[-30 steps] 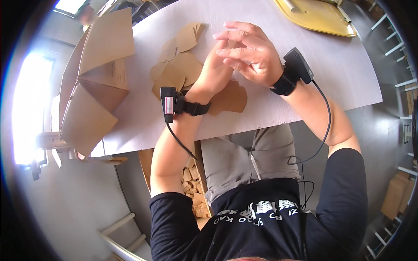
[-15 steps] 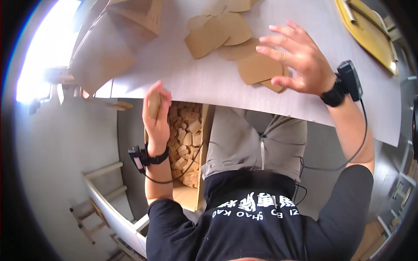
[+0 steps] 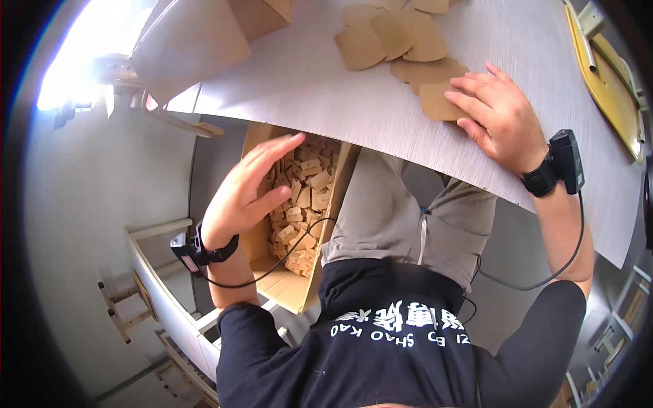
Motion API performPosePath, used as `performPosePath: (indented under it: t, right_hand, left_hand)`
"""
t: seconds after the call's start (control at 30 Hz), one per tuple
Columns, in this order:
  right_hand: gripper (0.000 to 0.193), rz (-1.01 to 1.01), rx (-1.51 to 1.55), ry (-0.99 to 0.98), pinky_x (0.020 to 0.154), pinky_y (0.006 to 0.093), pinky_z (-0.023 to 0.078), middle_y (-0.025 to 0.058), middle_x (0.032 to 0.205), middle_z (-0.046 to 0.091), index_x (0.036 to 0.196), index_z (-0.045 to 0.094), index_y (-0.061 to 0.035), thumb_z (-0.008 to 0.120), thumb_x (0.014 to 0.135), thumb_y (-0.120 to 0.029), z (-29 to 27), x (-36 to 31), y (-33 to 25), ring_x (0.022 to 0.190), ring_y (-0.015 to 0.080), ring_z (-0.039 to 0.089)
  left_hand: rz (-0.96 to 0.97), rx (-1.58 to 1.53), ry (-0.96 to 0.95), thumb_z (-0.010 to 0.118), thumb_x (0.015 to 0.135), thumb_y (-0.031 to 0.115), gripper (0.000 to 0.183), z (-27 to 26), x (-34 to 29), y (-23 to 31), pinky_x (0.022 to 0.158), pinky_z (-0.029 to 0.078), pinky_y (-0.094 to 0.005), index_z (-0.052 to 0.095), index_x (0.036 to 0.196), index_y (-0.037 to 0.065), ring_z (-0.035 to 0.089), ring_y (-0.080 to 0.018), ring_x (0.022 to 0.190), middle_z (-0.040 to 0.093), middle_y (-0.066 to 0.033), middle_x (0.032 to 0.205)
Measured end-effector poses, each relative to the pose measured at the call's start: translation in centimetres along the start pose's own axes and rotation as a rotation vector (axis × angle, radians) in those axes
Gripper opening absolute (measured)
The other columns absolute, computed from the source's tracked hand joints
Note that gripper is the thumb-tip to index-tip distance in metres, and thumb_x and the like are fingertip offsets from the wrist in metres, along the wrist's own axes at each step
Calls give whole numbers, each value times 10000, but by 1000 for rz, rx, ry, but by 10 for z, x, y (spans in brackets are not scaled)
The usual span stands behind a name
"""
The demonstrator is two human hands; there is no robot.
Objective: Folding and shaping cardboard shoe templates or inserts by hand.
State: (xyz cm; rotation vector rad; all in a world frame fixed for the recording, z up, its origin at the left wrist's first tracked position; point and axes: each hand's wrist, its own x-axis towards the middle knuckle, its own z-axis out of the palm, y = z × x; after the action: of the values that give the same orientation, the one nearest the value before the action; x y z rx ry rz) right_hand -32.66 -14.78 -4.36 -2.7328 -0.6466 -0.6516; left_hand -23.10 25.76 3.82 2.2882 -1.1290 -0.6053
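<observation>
My left hand (image 3: 246, 194) hangs over an open cardboard box (image 3: 289, 294), its fingers stretched out and the thumb apart. Nothing shows in it. Many small folded brown card pieces (image 3: 299, 224) lie in the box, beside my left leg and below the table edge. On the table, my right hand (image 3: 500, 119) touches a brown card piece (image 3: 437, 102) with its fingertips; the fingers are spread and partly cover the piece. More flat brown card pieces (image 3: 391, 37) with curved edges lie overlapping farther off.
At the far left of the white table (image 3: 326, 95) stands a larger brown cardboard box (image 3: 194, 47). A yellow chair part (image 3: 605, 81) rests near the table's right edge. Cables (image 3: 520, 287) run from the devices on both wrists. Wooden frames stand at lower left.
The brown card piece in my left hand is gone from it, and that hand now spreads over the box. My right hand has come down onto the card piece. The view has shifted.
</observation>
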Motion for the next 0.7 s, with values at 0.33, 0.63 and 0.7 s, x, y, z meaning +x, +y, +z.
performPosePath:
  t: [0.33,0.63,0.7]
  right_hand:
    - [236,510,691,431,797,354,588,128,1024,734,1127,643,12,481,1088,-155,-10,-19,24,880,212,720]
    - [275,636,1077,572,572,235,449,-4,844,573,1081,571,-50,428,1119,-282,-11,-34,39,692,65,551]
    - [317,680,1049,519,769,236,471,-2,935,636,1149,634,-27,443,1114,-277,-17,-30,34,863,53,568]
  left_hand:
    - [887,-142,257,733,847,117,502,22,175,107,981,483,-442,599,1324,37,607,-369,1081,654,-151,1165]
    - [850,-709,31,749,902,478,829,82,277,110,1087,404,-443,407,1503,19,529,-307,1241,535,-185,1418]
    - [826,-750,-232,763,889,500,794,78,278,104,1073,405,-419,475,1450,17,533,-272,1237,570,-157,1357]
